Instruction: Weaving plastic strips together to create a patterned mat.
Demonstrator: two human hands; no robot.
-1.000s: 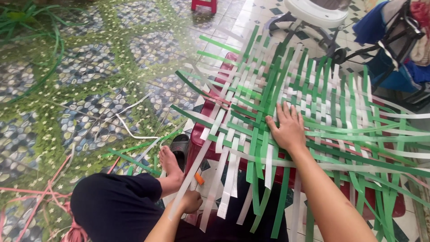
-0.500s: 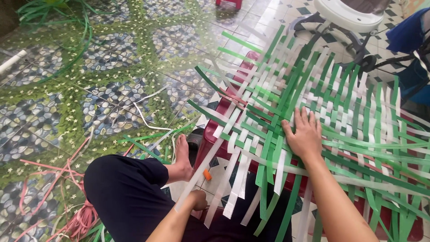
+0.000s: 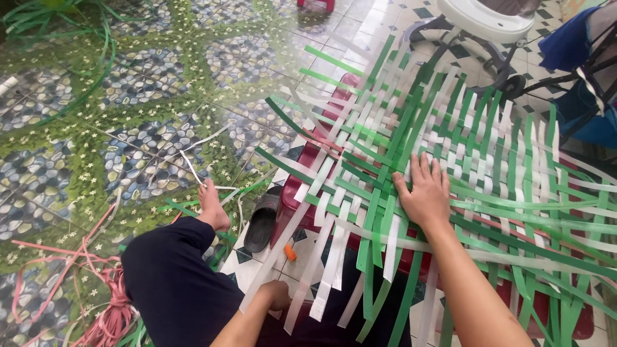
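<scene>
Right hand (image 3: 424,193): palm down, fingers spread and pointing away from the body, pressed flat; forearm runs bare from the lower right edge of the view, wrist straight. Left hand (image 3: 277,294): low near the lap, fingers curled into a loose fist (what they close on cannot be made out); forearm bare, rising from the bottom edge. The two hands are well apart.

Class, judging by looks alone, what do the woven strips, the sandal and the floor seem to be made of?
Woven strips: likely plastic strapping, flat, glossy green and white bands that hold springy curves.
Sandal: probably rubber or foam, matt black, thick sole.
Floor: seemingly glazed tile with a printed pebble pattern; straight grout lines and sheen show.
</scene>
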